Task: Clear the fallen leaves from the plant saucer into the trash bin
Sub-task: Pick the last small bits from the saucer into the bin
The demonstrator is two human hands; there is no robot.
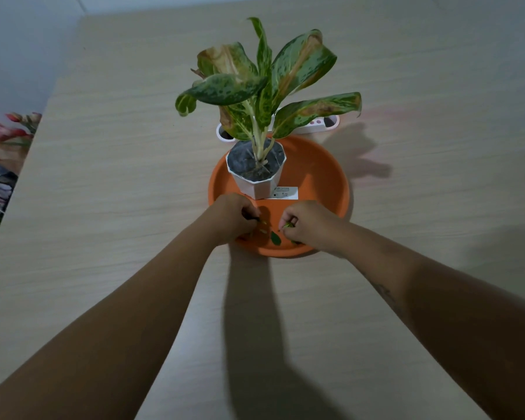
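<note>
Both hands, left [234, 218] and right [308, 222], pinch leaves [275, 238] in the saucer [325, 177]; we judge them light, brittle: lift by edges.

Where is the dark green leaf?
The dark green leaf lies at the near edge of the orange saucer, between the left hand and right hand.

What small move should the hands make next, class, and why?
Probably pinch up the dark green leaf lying loose in the orange saucer between the hands. The left hand and right hand each already pinch a small leaf, and no trash bin is in view.
</note>
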